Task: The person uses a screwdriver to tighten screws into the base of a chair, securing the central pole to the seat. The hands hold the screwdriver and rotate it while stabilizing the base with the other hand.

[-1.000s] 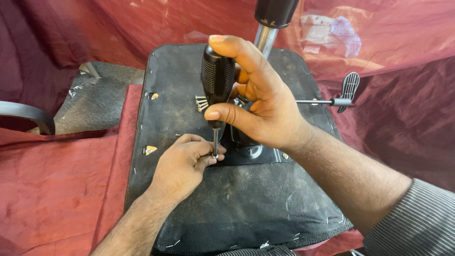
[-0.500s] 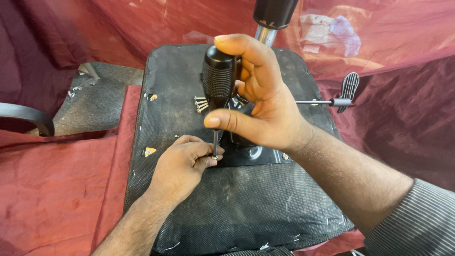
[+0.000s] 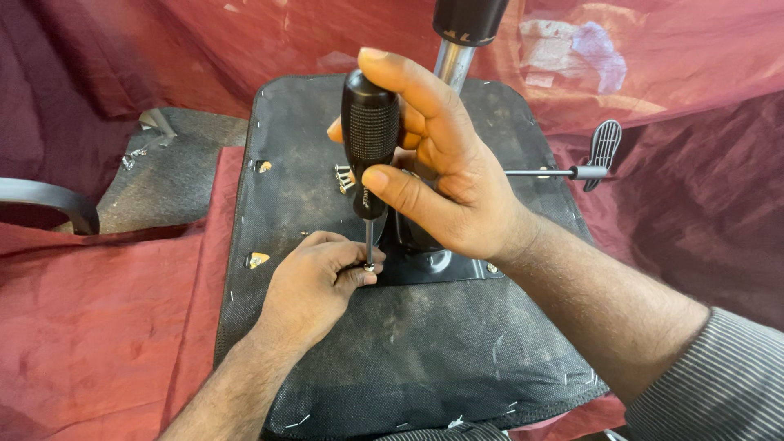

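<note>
My right hand (image 3: 441,175) grips a black-handled screwdriver (image 3: 370,143), held upright with its tip down on a screw (image 3: 369,266) at the corner of a black metal plate (image 3: 441,265). My left hand (image 3: 314,286) pinches the screw and steadies the shaft at the tip. The plate is fixed to the underside of an overturned chair seat (image 3: 392,351), covered in dusty black fabric. A chrome column (image 3: 451,61) rises from the plate behind my right hand.
A lever with a black paddle (image 3: 603,147) sticks out to the right of the seat. Several loose screws (image 3: 345,178) lie on the seat. A second dark cushion (image 3: 171,171) and a grey armrest (image 3: 49,200) sit at left on red cloth (image 3: 98,327).
My right hand has turned on the screwdriver handle, fingers shifting around it. The left hand stays at the tip.
</note>
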